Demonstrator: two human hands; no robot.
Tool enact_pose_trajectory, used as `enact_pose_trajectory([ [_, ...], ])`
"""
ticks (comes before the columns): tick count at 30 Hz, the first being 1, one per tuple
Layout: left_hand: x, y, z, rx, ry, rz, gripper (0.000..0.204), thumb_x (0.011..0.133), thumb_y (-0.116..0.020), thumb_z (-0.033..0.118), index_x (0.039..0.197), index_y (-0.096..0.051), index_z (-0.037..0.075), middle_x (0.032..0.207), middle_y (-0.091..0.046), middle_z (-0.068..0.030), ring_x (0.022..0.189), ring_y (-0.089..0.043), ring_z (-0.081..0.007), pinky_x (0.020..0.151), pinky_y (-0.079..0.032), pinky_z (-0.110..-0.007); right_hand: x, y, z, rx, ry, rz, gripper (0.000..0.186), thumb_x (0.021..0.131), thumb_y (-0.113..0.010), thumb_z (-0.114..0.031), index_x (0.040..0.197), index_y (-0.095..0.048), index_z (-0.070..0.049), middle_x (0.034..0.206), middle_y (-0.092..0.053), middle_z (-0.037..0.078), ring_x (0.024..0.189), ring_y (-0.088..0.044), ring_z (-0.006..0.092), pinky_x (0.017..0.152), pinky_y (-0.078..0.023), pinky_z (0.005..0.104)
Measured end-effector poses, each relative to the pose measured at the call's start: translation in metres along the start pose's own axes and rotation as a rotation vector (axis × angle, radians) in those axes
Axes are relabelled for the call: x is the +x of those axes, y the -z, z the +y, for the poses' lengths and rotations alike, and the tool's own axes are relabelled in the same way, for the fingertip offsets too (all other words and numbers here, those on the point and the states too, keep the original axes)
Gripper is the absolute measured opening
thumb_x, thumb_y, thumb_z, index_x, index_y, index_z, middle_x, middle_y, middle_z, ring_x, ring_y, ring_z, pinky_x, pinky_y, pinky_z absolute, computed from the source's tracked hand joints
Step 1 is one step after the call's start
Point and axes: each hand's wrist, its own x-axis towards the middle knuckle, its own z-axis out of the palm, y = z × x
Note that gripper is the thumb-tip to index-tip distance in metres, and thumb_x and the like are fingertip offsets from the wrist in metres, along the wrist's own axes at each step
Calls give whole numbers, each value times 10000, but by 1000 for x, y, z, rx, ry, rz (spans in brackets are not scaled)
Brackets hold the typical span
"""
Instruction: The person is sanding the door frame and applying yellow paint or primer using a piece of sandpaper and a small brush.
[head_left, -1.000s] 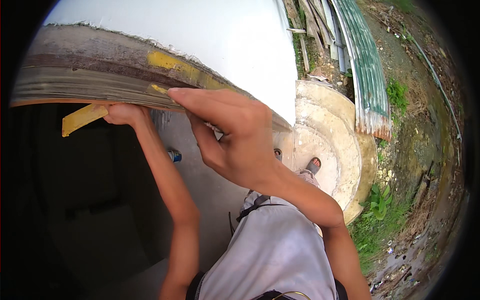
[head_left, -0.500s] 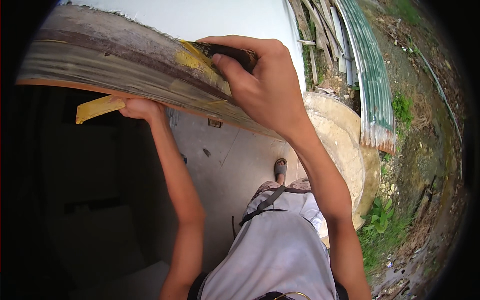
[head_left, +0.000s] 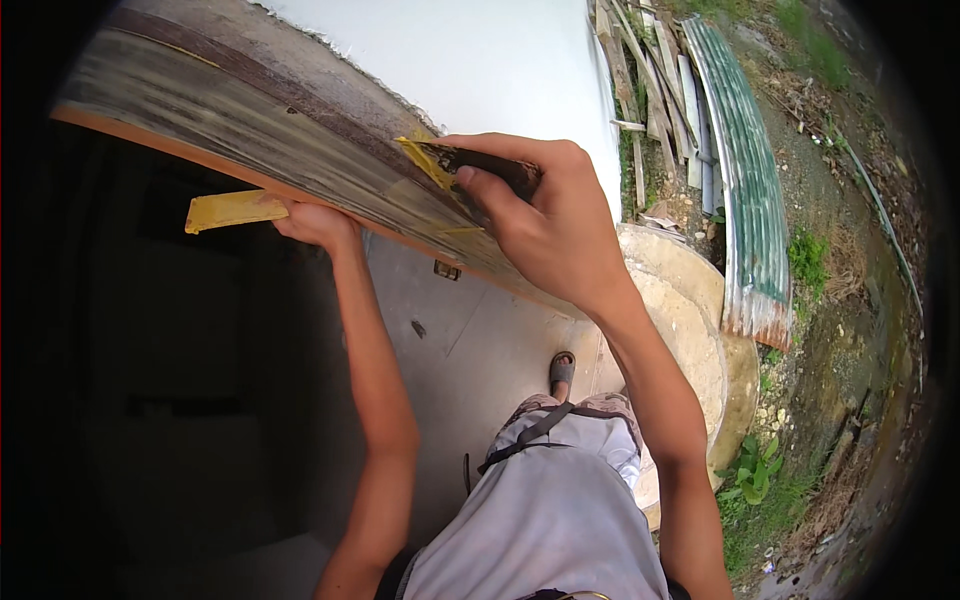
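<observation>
Pinching dark scraper (head_left: 492,166) in right hand (head_left: 565,220), at weathered board (head_left: 270,120) just beyond fingertips (head_left: 478,183); gripping yellow strip (head_left: 235,210), leftward of fingers (head_left: 288,229), in left hand (head_left: 322,224).

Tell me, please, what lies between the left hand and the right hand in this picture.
Between the left hand and the right hand runs the orange-edged, grey-streaked wooden board, as the head view shows.

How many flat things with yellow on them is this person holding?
2: a flat rectangular yellow piece in the left hand, and a flat dark piece with a yellow-smeared edge in the right hand. More could be hidden.
</observation>
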Motion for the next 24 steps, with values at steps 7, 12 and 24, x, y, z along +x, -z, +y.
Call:
enact_pose_trajectory([
  [7, 6, 4, -8, 208, -88, -4, 348, 1029, -468, 165, 1243, -545, -98, 1197, -610, -182, 951, -653, -251, 833, -552, -362, 9, -42, -34, -317, 163, 316, 288, 833, -703, -60, 1107, -775, -107, 864, -730, 165, 608, -673, 232, 574, -497, 296],
  [12, 9, 4, -10, 9, 0, 13, 333, 1021, -482, 152, 1230, -555, -97, 1167, -619, -180, 950, -651, -249, 830, -549, -368, -8, -33, -21, -279, 384, 398, 312, 827, -684, 27, 1099, -781, -92, 843, -757, 141, 676, -733, 200, 627, -544, 288],
  [24, 2, 8, -5, 70, -64, 63, 318, 992, -514, 176, 1181, -559, -76, 1145, -627, -176, 915, -655, -265, 753, -570, -396, -8, -5, -24, -126, 157, -46, 221, 912, -659, -65, 1101, -752, 0, 789, -746, 146, 656, -679, 153, 636, -529, 295],
])
